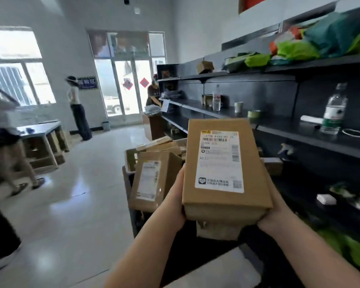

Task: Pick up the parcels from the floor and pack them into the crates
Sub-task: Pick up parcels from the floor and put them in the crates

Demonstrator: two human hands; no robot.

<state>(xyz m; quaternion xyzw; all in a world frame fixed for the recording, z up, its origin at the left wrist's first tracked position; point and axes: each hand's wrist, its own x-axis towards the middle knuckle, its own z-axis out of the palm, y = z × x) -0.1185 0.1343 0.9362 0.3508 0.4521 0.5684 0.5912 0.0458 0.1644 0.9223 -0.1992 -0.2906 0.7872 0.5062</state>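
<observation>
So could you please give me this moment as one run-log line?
phase: carrying | left hand: grips parcel | right hand: grips parcel | parcel: above crate of boxes

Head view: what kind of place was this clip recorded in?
Probably a parcel pickup or sorting room. Both hands hold a cardboard parcel with a barcoded shipping label, more labelled boxes are piled in a crate just beyond, and dark wall shelving carries soft mailer bags.

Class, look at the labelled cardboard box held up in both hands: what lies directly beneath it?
Under the labelled box a second, plainer carton peeks out. The left hand and right hand grip the sides. Their fingers underneath and most of that carton are hidden.
</observation>
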